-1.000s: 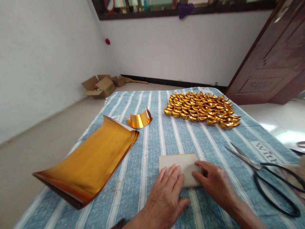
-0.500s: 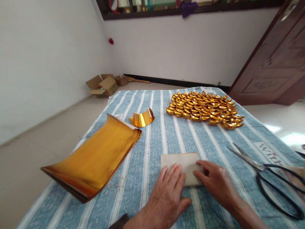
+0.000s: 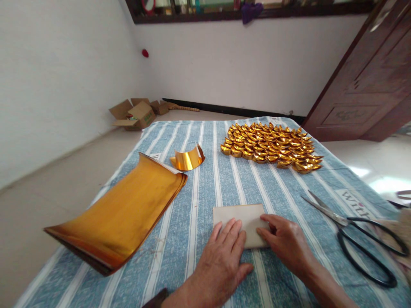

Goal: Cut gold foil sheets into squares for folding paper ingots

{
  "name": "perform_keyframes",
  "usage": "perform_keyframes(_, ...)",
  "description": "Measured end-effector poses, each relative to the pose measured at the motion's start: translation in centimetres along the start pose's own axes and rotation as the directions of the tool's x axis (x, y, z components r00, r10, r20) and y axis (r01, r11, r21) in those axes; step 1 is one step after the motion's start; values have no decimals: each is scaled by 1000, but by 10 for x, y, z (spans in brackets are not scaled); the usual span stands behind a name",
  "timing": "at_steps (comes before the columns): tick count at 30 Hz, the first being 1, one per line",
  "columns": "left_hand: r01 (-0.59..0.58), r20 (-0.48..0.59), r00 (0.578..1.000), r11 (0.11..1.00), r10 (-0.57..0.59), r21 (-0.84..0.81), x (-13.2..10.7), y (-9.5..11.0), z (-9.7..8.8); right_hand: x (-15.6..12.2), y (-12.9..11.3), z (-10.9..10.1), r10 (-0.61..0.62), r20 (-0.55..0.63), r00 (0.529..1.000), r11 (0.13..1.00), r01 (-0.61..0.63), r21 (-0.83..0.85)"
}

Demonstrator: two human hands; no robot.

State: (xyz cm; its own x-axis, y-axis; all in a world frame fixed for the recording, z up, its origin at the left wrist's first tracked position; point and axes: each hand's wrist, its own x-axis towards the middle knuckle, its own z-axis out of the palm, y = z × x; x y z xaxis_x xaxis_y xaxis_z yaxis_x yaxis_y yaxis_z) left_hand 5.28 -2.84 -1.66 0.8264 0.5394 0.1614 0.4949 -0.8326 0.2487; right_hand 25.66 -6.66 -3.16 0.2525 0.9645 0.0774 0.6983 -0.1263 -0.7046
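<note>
A small rectangle of folded paper (image 3: 237, 212), pale side up with a thin golden edge, lies flat on the striped cloth in front of me. My left hand (image 3: 224, 248) rests palm down over its lower left part, fingers stretched out and thumb apart. At the paper's right edge is my right hand (image 3: 285, 239), its fingers curled and its thumb and forefinger on the edge. What the other fingers of that hand do underneath is hidden. To the right of it lie scissors (image 3: 343, 222) with black handles, blades slightly parted.
A stack of large gold foil sheets (image 3: 125, 209) lies on the left. Beyond it sits a curled gold strip (image 3: 189, 159). Rows of folded gold paper ingots (image 3: 269, 145) cover the far right of the cloth-covered table (image 3: 205, 188). An open cardboard box (image 3: 138, 115) stands on the floor.
The whole view has shifted slightly, so things on the table appear a little further left. Both hands keep their places on the paper.
</note>
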Motion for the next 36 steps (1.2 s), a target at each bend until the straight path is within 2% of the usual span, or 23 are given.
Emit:
perform_keyframes(13,-3,-21,1000,1000,3,12,0,0,3,1,-2,0,25,-18,1000,998,-26,-54)
perform_keyframes(23,7,-17,1000,1000,-7,9,1,1,2,1,-6,-1,-9,-25,1000,990,5,-144)
perform_keyframes(27,9,6,1000,1000,-9,24,2,1,0,-2,-4,2,-63,-20,998,966,56,-251)
perform_keyframes(31,-8,1,1000,999,8,35,2,1,1,-8,-6,6,-131,-45,990,894,99,-438)
perform_keyframes(36,-27,-3,1000,998,27,54,3,1,2,-14,-12,9,-342,-67,937,768,238,-594)
